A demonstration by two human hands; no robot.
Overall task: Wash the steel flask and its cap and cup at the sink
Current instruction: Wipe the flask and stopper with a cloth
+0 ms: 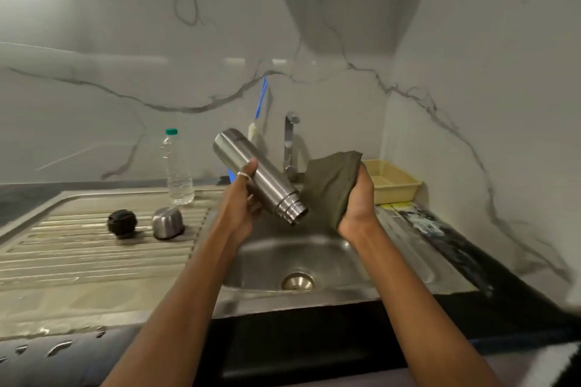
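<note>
Steel was clamped in your left fingers (251,168): your left hand (240,201) gripped the flask (273,187) round its middle, above the sink (267,254). Its long axis lay tilted, with the base up and away to the left and the open threaded mouth pointing down and right. That mouth sat just beside the olive cloth (330,182), which your right hand (358,198) held bunched, fingers closed on it. Left of the basin, the black cap (122,223) and steel cup (168,223) stood apart on the ribbed drainboard (78,248), with a plastic bottle (177,166) behind them.
</note>
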